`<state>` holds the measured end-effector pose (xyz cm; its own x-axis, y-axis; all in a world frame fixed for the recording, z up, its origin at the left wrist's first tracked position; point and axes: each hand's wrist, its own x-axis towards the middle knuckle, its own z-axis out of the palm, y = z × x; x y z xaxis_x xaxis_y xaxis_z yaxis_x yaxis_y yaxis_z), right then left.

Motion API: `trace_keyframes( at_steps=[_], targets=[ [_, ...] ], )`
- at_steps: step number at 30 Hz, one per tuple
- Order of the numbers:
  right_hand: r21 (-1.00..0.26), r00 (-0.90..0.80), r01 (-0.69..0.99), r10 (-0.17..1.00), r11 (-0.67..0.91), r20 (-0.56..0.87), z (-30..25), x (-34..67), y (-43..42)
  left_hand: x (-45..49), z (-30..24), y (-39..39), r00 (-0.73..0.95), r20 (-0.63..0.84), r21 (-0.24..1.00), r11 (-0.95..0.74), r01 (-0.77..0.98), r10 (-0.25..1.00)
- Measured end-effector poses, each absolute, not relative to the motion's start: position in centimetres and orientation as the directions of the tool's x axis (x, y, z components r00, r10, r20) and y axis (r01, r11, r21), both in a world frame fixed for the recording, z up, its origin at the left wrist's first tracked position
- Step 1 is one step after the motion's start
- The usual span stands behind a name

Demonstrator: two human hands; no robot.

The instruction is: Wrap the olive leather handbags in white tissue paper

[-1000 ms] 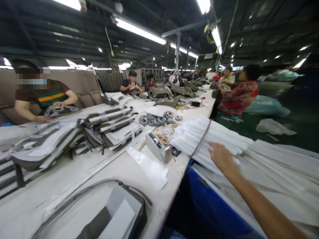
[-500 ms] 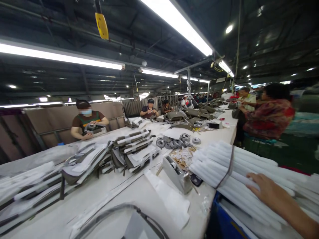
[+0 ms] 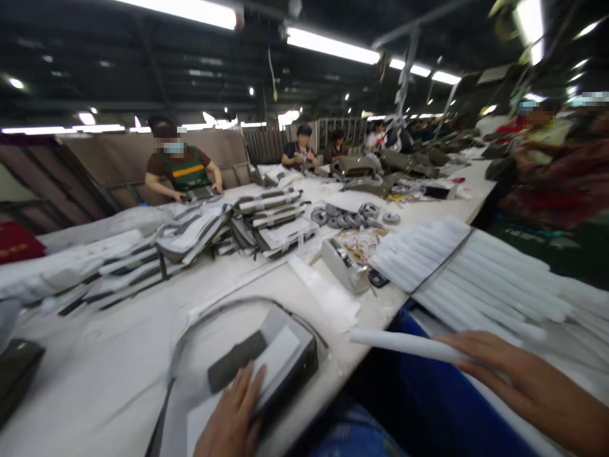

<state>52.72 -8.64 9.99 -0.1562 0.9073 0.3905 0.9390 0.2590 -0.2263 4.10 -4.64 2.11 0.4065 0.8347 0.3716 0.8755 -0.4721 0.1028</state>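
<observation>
Bag (image 3: 238, 363) is lying at near edge of table (image 3: 114, 355), left hand (image 3: 235, 406) resting on it. Right hand (image 3: 518, 374) is holding foam tube (image 3: 404, 343) right of bag — tip pointing toward table edge. Tube bundle (image 3: 466, 273) is sitting beyond right hand, above bin (image 3: 419, 374). Tape dispenser (image 3: 343, 265) is standing behind bag, tape rolls (image 3: 352, 217) lying behind that — panel stack (image 3: 190, 235) lying left of both.

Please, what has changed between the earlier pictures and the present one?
The right hand has come off the bundle, toward the person, with one white rod now in its grip. The left hand, out of view before, now rests on the bag. The bundle, dispenser and tape rolls stayed where they were.
</observation>
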Motion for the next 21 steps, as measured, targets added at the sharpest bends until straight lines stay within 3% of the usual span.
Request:
trace_keyframes(
  at_steps=[2,4,7,13,21],
  targets=[
    [-0.362,-0.377,0.823,0.898,0.437,0.226,10.5,47.1,-6.9,3.8,3.4,-4.6,0.392,0.26,0.126,-0.434,0.892,0.882],
    [-0.419,-0.497,0.705,0.82,0.573,0.285,9.5,41.7,-5.2,3.7,4.7,-4.1,0.392,0.137,0.153,-0.411,0.899,0.91],
    [-0.39,-0.607,0.588,0.705,0.708,0.365,6.5,35.1,-4.2,3.8,6.0,-3.4,0.4,0.057,0.161,-0.404,0.9,0.915],
    [-0.202,-0.621,0.517,0.527,0.832,0.58,1.2,27.8,-3.8,3.9,6.4,-3.3,0.394,0.03,0.192,-0.392,0.9,0.919],
    [-0.142,-0.536,0.49,0.426,0.86,0.728,-0.9,23.5,-2.9,3.5,6.2,-3.5,0.412,-0.006,0.253,-0.397,0.882,0.911]
  ],
)
